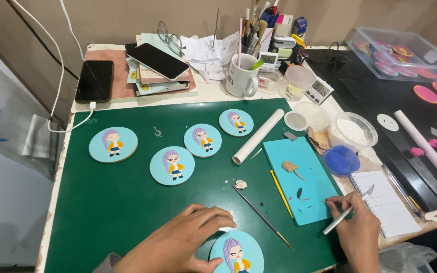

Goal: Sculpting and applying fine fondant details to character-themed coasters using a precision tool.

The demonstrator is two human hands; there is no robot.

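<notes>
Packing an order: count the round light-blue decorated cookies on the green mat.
5: far left, centre-left, centre, upper centre, and one under the left hand at the bottom edge, partly cut off.

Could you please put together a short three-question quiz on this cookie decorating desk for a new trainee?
1. How many finished round blue cookies lie on the green mat beyond the one under the left hand?
2. True or false: the right hand holds a silver tool over the notebook.
3. What lies between the cookies and the turquoise board: (a) a white rolling pin, (b) a phone, (c) a mug?

Key
1. Four.
2. False; its tip points at the turquoise board.
3. (a).
</notes>
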